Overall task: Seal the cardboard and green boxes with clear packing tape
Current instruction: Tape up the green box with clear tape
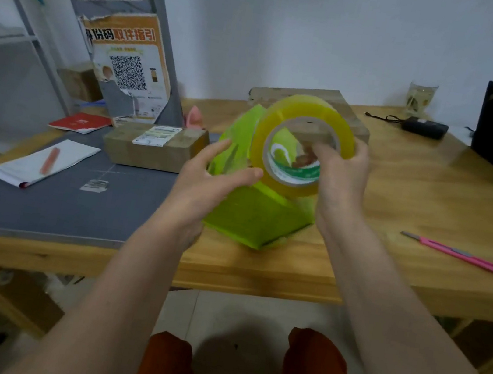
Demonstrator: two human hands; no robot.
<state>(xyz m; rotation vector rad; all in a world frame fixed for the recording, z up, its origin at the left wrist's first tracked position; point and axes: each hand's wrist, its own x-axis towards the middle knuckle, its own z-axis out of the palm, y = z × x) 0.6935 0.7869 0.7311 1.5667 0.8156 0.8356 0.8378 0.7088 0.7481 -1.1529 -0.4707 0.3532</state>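
We lift the roll of clear packing tape (pixel 304 145) above the green box (pixel 254 210) at the near edge of the wooden table (pixel 414 192), our right hand (pixel 341 175) gripping it with fingers hooked through the core and thumb over the outer rim. Our left hand (pixel 208 178) hovers with fingers spread and relaxed, thumb touching the roll's lower edge. A large cardboard box (pixel 346 112) sits behind, a smaller cardboard box (pixel 155 146) to the left. The roll looks stiff and fairly hefty, its film slick, best held by the core; the green box seems light and liable to slide.
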